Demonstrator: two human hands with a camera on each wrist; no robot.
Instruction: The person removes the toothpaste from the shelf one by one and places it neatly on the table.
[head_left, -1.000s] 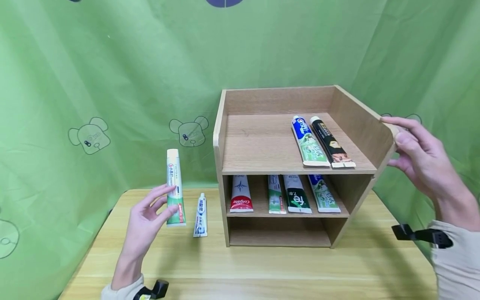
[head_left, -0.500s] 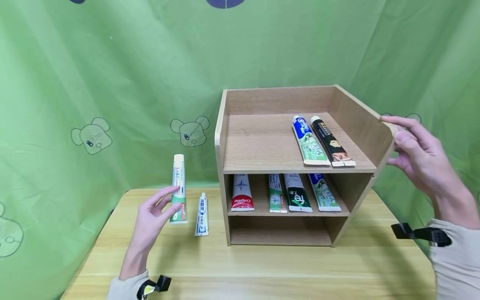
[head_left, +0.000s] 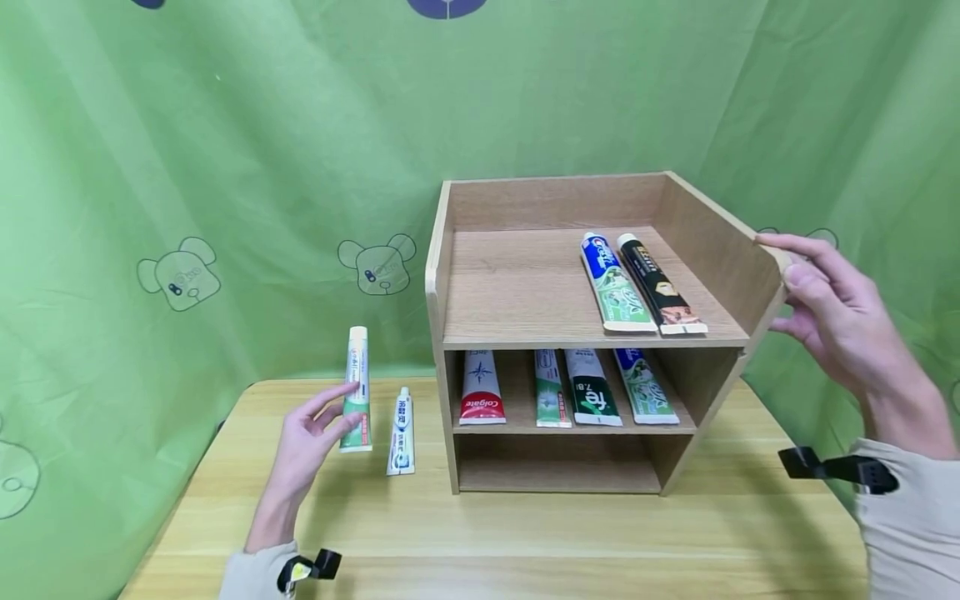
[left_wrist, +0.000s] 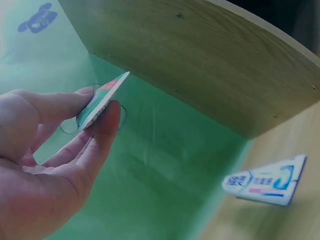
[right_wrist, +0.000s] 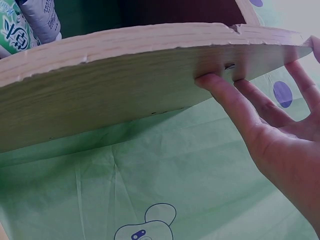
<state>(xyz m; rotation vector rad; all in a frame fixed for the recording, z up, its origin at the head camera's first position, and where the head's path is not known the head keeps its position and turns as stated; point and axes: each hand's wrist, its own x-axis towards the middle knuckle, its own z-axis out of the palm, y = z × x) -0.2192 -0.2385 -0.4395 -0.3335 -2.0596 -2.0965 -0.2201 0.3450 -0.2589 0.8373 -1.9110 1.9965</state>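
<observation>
My left hand (head_left: 307,446) pinches a white and green toothpaste tube (head_left: 357,375) near its flat end, cap up, left of the wooden shelf (head_left: 555,343). In the left wrist view, the tube's crimped edge (left_wrist: 104,102) shows between thumb and fingers. A small white and blue toothpaste tube (head_left: 402,433) lies on the table just right of that hand. My right hand (head_left: 847,325) grips the front edge of the shelf's upper right side panel. The right wrist view has its fingers (right_wrist: 232,102) against the panel's outer face.
On the top board lie a blue and green tube (head_left: 618,283) and a black tube (head_left: 660,283). The middle level holds a red and white Colgate tube (head_left: 482,392) and several others. A green curtain (head_left: 285,167) hangs behind the wooden table (head_left: 525,542).
My left hand has moved a little to the right, then lowered the toothpaste tube slightly. The right hand keeps its grip on the shelf panel.
</observation>
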